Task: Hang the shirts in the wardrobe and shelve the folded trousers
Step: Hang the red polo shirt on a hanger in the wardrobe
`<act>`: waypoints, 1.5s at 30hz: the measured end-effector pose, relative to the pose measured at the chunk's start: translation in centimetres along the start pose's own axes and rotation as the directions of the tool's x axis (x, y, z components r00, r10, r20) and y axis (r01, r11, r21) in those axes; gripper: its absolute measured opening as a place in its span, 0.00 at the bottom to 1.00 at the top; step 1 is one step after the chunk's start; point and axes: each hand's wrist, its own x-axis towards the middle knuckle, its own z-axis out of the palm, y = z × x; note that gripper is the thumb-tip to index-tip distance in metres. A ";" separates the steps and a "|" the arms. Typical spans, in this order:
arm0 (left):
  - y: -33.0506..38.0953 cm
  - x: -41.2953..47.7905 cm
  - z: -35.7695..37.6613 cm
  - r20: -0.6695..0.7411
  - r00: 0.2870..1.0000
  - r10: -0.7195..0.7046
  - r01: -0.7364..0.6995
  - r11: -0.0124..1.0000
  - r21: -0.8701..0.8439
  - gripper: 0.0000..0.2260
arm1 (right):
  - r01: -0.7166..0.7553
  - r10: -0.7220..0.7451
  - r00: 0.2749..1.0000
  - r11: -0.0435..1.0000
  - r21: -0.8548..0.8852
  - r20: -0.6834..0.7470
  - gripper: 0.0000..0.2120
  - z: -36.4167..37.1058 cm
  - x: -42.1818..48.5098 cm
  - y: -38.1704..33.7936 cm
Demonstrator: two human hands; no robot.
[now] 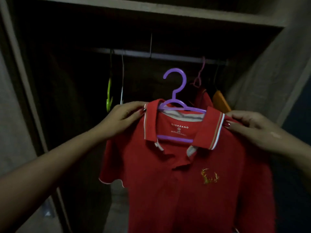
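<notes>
One red polo shirt (185, 182) on one purple hanger (175, 91), held up before open wardrobe (168, 10). Hanger hook below rail (168, 56), not touching it. Two hands: left hand (127, 115) pinches one shirt shoulder beside collar, right hand (249, 125) pinches the other. On rail: one green hanger (109, 95), one white hanger (122, 81), one pink hanger (199, 76). Second red garment (202, 98) just below pink hanger, one orange item (220, 100) beside it.

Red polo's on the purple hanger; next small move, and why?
Probably raise the red polo shirt until the hook of the purple plastic hanger catches the dark wardrobe rail. The left hand and right hand pinch its shoulders, and the hook is free, below the rail.
</notes>
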 end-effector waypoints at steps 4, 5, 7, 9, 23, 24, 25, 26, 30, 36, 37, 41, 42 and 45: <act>-1.2 1.2 0.5 -0.001 1.000 -0.001 0.001 0.995 0.103 0.28 | -0.191 0.233 0.955 0.956 0.225 -0.181 0.08 0.4 1.7 -0.7; -1.4 1.3 0.6 -0.013 1.000 -0.019 0.021 0.995 0.095 0.27 | -0.244 0.301 0.935 0.929 0.279 -0.186 0.08 0.3 2.5 -1.0; -1.7 1.4 0.7 -0.030 0.997 -0.070 0.073 0.994 0.082 0.23 | -0.316 0.400 0.893 0.883 0.346 -0.205 0.07 -0.5 4.2 -2.0; -2.0 1.2 0.4 -0.039 0.991 -0.129 0.131 0.989 0.061 0.22 | -0.341 0.442 0.862 0.868 0.362 -0.248 0.06 -1.0 6.1 -2.9; -3.3 -0.4 0.7 0.052 0.934 -0.353 0.352 0.936 0.025 0.23 | -0.367 0.503 0.838 0.806 0.465 -0.210 0.10 2.0 5.2 0.9; -3.3 -0.3 0.9 0.054 0.932 -0.358 0.358 0.934 0.018 0.23 | -0.369 0.507 0.834 0.807 0.462 -0.218 0.09 2.0 4.9 1.3; -3.3 -0.3 1.2 0.054 0.932 -0.360 0.360 0.933 0.008 0.23 | -0.369 0.507 0.831 0.810 0.456 -0.228 0.09 1.9 4.6 1.5; -3.1 -0.1 1.5 0.053 0.932 -0.358 0.359 0.933 -0.002 0.22 | -0.362 0.501 0.833 0.814 0.453 -0.235 0.09 1.7 4.4 1.5; -2.7 0.5 2.4 0.029 0.948 -0.317 0.317 0.949 0.006 0.22 | -0.304 0.450 0.847 0.847 0.436 -0.284 0.11 0.8 5.0 0.4; -2.8 0.4 2.4 0.022 0.941 -0.337 0.337 0.941 0.010 0.23 | -0.241 0.356 0.835 0.922 0.302 -0.420 0.12 0.0 9.8 -1.9; -2.8 0.3 2.4 0.025 0.937 -0.347 0.347 0.938 0.007 0.23 | -0.236 0.351 0.830 0.925 0.299 -0.433 0.12 0.3 10.8 -1.9; -3.0 -0.6 1.8 0.049 0.949 -0.311 0.311 0.950 0.011 0.22 | -0.209 0.341 0.803 0.929 0.306 -0.488 0.14 2.0 15.0 -1.1; -2.9 -0.9 1.6 0.057 0.946 -0.318 0.319 0.948 -0.001 0.21 | -0.206 0.340 0.795 0.931 0.303 -0.503 0.13 2.4 15.9 -0.5; -2.8 -1.7 0.8 0.060 0.943 -0.327 0.329 0.944 -0.023 0.21 | -0.245 0.349 0.790 0.933 0.262 -0.504 0.11 3.8 17.7 1.3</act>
